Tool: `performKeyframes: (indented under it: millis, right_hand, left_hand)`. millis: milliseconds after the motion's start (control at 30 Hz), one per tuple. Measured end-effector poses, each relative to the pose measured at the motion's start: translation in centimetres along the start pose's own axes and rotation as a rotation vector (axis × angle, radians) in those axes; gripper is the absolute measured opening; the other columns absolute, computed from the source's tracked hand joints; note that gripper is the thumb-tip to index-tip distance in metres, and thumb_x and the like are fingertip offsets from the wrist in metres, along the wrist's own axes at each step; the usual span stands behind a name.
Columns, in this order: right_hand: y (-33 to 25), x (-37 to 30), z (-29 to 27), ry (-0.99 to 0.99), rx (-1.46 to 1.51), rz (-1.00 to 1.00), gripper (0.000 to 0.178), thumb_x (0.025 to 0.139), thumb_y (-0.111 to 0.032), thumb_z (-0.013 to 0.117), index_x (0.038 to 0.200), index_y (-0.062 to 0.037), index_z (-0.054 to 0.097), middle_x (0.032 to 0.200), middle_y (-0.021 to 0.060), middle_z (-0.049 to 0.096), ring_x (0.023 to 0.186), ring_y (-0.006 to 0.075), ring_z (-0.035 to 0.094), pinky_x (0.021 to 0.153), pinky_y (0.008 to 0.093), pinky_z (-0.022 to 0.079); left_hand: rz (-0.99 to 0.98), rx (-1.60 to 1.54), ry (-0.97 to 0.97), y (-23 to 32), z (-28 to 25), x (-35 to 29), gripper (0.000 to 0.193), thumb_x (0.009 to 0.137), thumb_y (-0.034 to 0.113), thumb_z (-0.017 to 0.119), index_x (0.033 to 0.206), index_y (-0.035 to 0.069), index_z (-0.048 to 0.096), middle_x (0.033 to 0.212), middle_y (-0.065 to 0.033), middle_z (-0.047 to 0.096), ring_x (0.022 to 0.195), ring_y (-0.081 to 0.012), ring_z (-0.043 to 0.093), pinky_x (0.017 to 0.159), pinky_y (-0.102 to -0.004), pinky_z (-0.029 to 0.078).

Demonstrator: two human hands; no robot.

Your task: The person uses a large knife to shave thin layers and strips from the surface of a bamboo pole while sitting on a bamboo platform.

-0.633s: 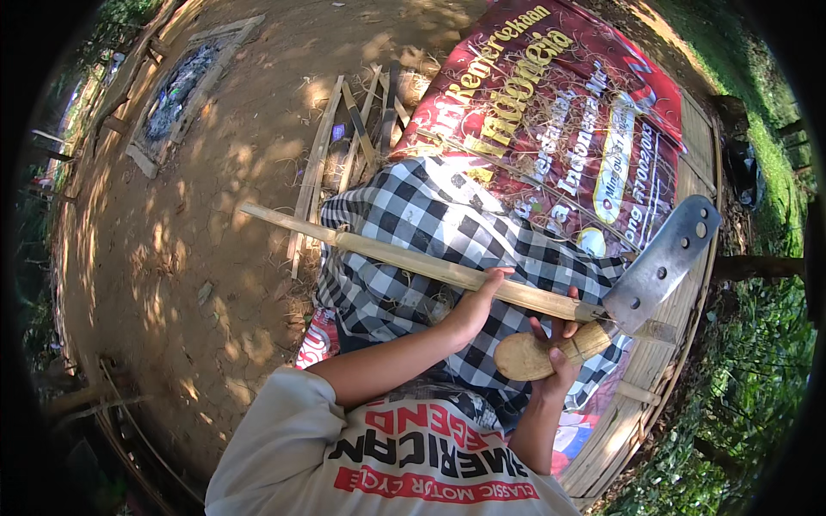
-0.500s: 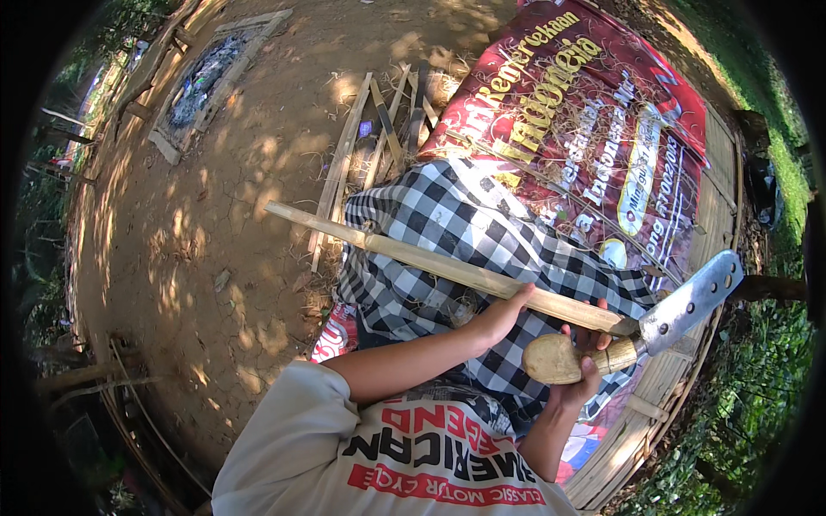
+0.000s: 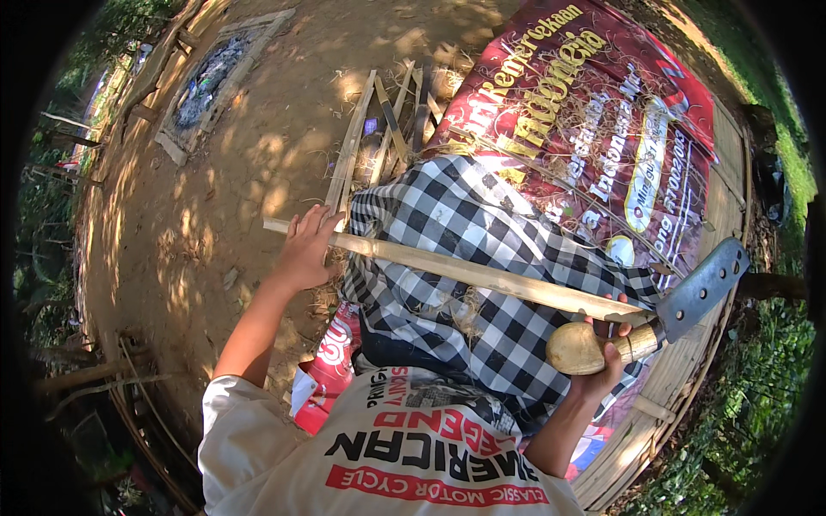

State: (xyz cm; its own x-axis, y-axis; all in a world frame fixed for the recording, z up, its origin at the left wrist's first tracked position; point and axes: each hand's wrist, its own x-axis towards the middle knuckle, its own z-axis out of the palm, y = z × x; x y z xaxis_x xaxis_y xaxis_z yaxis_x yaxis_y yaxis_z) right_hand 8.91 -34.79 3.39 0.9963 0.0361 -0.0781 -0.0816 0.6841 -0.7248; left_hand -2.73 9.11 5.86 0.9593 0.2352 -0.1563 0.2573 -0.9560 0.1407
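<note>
A long pale bamboo strip [image 3: 465, 271] lies slantwise across my lap, over a black-and-white checked cloth [image 3: 430, 202]. My left hand [image 3: 307, 251] is on the strip close to its left end, fingers laid over it. My right hand [image 3: 607, 361] grips a cleaver by its bulbous wooden handle [image 3: 576, 348]. The broad metal cleaver blade [image 3: 704, 288], pierced with several holes, points up and to the right. The strip's right end rests by the right hand's fingers and the base of the blade; its exact contact there is partly hidden.
A dark red printed banner [image 3: 551, 112], strewn with thin shavings, covers the bamboo platform [image 3: 658, 413]. Several wooden strips [image 3: 353, 138] lie on bare soil ahead. A framed ash pit [image 3: 211, 82] is at the far left; green plants [image 3: 748, 387] grow on the right.
My left hand has slid from the strip's middle leftward to near its far left end. The cleaver and right hand have shifted slightly right.
</note>
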Motion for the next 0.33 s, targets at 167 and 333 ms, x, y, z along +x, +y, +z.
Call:
performKeyframes:
  millis: [167,333]
  right_hand:
    - [-1.5,1.1,0.5,-0.018,-0.099,0.028,0.04,0.072,-0.007,0.068,0.104,-0.0068,0.044,0.142,0.0197,0.033,0.13,0.0364,0.037,0.098,0.0523,0.045]
    - [-3.9,2.6,-1.4,0.059,-0.683,-0.017,0.062,0.073,-0.009,0.064,0.128,0.005,0.039,0.145,0.0221,0.03,0.13,0.034,0.04,0.097,0.0525,0.045]
  left_hand:
    - [0.033,-0.071,-0.207,-6.0,4.6,0.6,0.048,0.069,0.017,0.072,0.114,0.008,0.056,0.107,-0.0178,0.06,0.103,-0.0351,0.058,0.091,-0.0459,0.044]
    - [0.123,-0.125,-0.343,-6.2,6.1,0.6,0.033,0.069,0.016,0.071,0.099,0.005,0.06,0.084,-0.0226,0.064,0.082,-0.0404,0.062,0.074,-0.0475,0.05]
